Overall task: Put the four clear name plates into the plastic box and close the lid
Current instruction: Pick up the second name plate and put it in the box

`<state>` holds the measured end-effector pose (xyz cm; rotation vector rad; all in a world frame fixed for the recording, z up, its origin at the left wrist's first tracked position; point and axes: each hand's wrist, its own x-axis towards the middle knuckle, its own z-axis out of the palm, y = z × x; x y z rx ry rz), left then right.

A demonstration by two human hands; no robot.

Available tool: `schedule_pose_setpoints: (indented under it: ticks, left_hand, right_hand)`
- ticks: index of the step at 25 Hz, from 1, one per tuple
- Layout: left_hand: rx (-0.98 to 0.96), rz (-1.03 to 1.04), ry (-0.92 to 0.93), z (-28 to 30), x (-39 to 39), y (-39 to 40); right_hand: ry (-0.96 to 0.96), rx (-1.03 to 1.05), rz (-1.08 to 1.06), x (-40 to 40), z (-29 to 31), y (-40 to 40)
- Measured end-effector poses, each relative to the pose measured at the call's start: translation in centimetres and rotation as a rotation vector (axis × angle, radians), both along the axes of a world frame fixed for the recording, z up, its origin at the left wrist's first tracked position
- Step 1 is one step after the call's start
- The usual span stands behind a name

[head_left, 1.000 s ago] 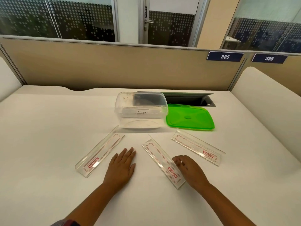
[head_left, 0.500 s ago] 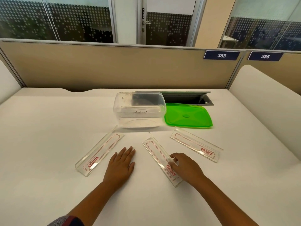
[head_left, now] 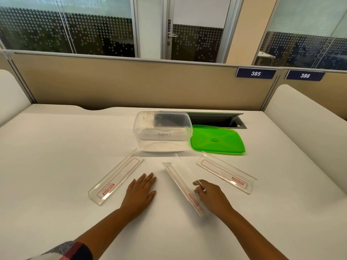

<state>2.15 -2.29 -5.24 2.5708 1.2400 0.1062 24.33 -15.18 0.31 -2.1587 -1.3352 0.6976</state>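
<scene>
An open clear plastic box (head_left: 163, 132) stands mid-desk, and one clear name plate leans inside it. Its green lid (head_left: 217, 139) lies flat just to its right. Three clear name plates with red print are on the desk in front. The left plate (head_left: 116, 177) lies untouched. The right plate (head_left: 225, 171) lies untouched too. My right hand (head_left: 210, 194) grips the near end of the middle plate (head_left: 181, 182) and tilts it up on its edge. My left hand (head_left: 141, 190) rests flat on the desk between the left and middle plates, holding nothing.
A white desk (head_left: 56, 166) carries everything. An open cable hatch (head_left: 216, 120) sits behind the lid. A beige partition (head_left: 131, 85) closes the back, with white padded dividers at the left and right (head_left: 304, 117).
My right hand has closed on the middle plate's near end and tipped it up from lying flat. My left hand has stayed in place.
</scene>
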Motion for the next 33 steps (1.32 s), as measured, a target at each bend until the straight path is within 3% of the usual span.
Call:
schedule_pose_setpoints:
  ticks: [3,5,8,11,15,17,22,26,30,33]
  left_hand:
    - [-0.152,0.008,-0.063,1.3,1.4,-0.8]
    - [-0.317,-0.026,-0.221,2.6,3.1,-2.3]
    - [-0.713,-0.008,-0.568,4.7,5.1,-4.2]
    - [-0.799,0.089,-0.671,6.1,5.7,-4.1]
    - [-0.743,0.118,-0.709,7.9,5.6,-2.6]
    - [-0.655,0.111,-0.673,9.2,5.5,-1.9]
    - [-0.148,0.036,-0.410,11.5,4.8,0.8]
    - [0.030,-0.039,-0.309,11.5,4.2,1.3]
    - [0.222,-0.143,-0.212,11.1,4.3,1.3]
    - [0.296,-0.143,-0.187,11.4,4.0,1.7]
  right_hand:
    - [0.274,0.089,-0.109,-1.0,0.2,0.6]
    - [0.364,0.147,-0.159,-2.1,0.5,1.1]
    - [0.311,0.237,-0.173,-3.7,0.8,1.7]
    - [0.293,0.270,-0.161,-4.2,1.5,2.3]
    - [0.374,0.267,-0.102,-3.7,2.6,3.0]
    - [0.445,0.361,-0.153,-3.2,3.5,3.4]
    - [0.643,0.638,-0.363,0.4,8.2,4.7]
    - [0.766,0.534,-0.364,2.7,10.3,4.8]
    - [0.569,0.349,-0.309,3.5,9.5,4.9]
    - [0.651,0.318,-0.266,3.8,8.8,4.9]
